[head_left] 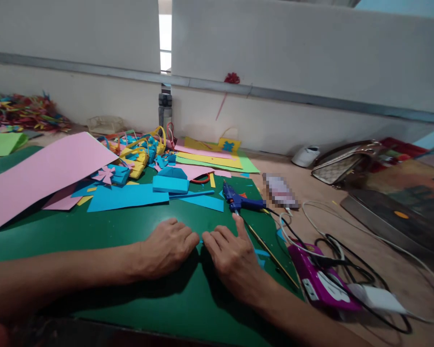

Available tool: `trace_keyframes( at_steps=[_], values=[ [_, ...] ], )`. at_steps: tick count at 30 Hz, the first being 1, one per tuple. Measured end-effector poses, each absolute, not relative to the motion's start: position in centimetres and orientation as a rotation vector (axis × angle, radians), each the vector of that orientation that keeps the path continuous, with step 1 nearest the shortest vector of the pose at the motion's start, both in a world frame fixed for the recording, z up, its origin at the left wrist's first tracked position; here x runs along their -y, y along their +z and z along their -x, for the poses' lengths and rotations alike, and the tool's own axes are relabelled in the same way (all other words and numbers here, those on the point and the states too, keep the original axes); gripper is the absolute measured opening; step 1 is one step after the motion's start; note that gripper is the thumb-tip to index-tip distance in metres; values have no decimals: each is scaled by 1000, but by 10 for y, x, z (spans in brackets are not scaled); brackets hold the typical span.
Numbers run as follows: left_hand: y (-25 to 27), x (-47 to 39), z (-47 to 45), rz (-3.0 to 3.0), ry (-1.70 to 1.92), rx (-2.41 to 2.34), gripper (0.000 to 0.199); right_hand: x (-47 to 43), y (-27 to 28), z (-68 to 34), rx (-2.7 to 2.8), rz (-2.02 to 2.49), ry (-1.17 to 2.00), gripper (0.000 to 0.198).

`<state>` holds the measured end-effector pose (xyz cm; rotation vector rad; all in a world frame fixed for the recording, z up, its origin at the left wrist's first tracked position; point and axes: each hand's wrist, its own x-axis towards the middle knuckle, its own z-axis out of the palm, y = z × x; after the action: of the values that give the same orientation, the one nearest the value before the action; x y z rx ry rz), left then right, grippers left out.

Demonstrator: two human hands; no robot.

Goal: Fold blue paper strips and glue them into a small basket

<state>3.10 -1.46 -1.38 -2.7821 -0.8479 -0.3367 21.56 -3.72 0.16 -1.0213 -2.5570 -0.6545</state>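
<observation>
My left hand (172,244) is closed in a pinch low over the green mat (130,303). Opposite it, my right hand (233,253) is also closed, with one finger stuck out toward the glue gun. A sliver of blue paper (201,241) shows between the fingertips of both hands; the rest of it is hidden by the fingers. Just beyond the right hand lies a blue glue gun (238,197) on its stand. A folded blue paper piece (170,183) and a flat blue sheet (128,196) rest farther back.
A large pink sheet (50,173) covers the left side. Small paper baskets (137,156) are piled behind. At right are a thin stick (273,253), a purple power strip (321,279) with tangled cables, a blurred-out phone (280,190) and a bag (340,166).
</observation>
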Motion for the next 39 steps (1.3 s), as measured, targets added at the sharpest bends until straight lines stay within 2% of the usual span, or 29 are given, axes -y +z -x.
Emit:
trace_keyframes(
  at_steps=[13,20,24,28,30,33,39],
  values=[
    [-17,2,-11,2680,-416,882,14,32,1,-225,2467,1104,-664,30],
    [-18,-6,17,2688,-435,911,23,30,1,-229,2439,1131,-699,32],
    [-9,-9,31,2595,-484,1093,29,26,1,-232,2414,1189,-754,31],
    [0,3,6,2604,-554,1006,18,30,2,-223,2487,1078,-749,29],
    [-1,10,-14,2661,-489,910,20,35,3,-217,2510,1043,-730,26],
    [-8,14,-34,2735,-366,833,9,40,5,-214,2529,1000,-733,26],
    [-11,7,-22,2745,-341,820,13,38,2,-218,2521,980,-759,24]
  ],
)
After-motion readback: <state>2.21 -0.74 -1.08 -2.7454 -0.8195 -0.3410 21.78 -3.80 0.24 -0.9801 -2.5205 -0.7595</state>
